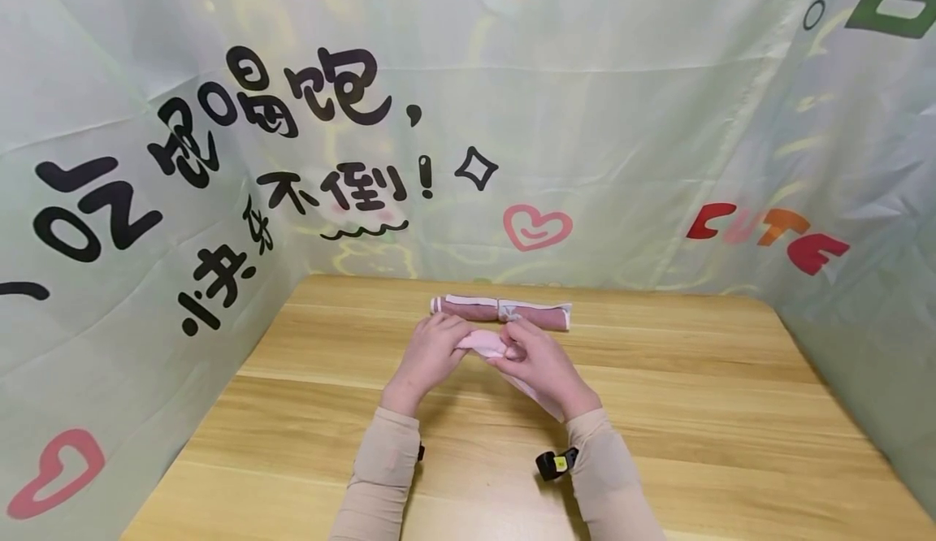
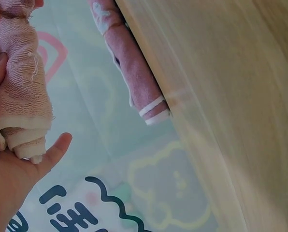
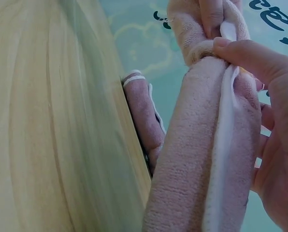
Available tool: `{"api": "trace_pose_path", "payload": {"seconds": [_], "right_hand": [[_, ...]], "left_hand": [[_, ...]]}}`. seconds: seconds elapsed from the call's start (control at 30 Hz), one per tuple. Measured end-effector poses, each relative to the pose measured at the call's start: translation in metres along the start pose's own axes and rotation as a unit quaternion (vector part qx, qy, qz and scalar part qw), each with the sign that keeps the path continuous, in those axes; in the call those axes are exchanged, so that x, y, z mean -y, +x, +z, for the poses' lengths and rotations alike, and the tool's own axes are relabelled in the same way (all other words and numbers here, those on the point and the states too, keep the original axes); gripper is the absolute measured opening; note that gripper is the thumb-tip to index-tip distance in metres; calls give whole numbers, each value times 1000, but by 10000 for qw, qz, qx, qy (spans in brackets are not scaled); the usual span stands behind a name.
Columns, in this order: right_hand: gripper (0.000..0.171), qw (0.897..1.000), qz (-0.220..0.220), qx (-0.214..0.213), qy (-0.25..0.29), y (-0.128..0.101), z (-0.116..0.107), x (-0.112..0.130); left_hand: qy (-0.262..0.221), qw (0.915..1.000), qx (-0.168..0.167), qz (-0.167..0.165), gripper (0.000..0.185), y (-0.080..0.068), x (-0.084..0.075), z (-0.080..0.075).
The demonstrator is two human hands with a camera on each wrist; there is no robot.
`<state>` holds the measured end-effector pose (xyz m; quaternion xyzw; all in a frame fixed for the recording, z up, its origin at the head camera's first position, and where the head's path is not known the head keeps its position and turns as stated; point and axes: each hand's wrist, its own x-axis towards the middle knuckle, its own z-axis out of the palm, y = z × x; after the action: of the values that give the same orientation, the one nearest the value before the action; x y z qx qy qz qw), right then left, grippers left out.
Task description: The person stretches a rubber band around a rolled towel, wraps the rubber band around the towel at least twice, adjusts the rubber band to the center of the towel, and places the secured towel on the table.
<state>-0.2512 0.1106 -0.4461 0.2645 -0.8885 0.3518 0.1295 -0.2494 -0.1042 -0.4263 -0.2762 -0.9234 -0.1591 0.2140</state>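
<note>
Both hands (image 1: 431, 354) (image 1: 537, 362) roll pink towel (image 1: 483, 344) before darker roll (image 1: 500, 311).

Both forearms are covered by close-fitting beige sleeves (image 1: 380, 476) that reach down to the wrists — the hands (image 1: 427, 354) are left bare, with no gloves or rings to be seen. A small black device with a yellow mark (image 1: 556, 464) is strapped under the right wrist — a dark strap edge is glimpsed at the left wrist too.
</note>
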Motion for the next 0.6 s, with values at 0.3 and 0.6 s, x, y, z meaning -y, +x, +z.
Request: {"api": "trace_pose_path", "payload": {"seconds": [0.3, 0.6], "right_hand": [[34, 9993, -252, -131, -259, 2, 0, 2], [41, 9985, -164, -464, -219, 2, 1, 1]], "left_hand": [[-91, 10000, -35, -18, 20, 0, 1, -1], [-35, 9995, -309, -78, 17, -1, 4, 0]]}}
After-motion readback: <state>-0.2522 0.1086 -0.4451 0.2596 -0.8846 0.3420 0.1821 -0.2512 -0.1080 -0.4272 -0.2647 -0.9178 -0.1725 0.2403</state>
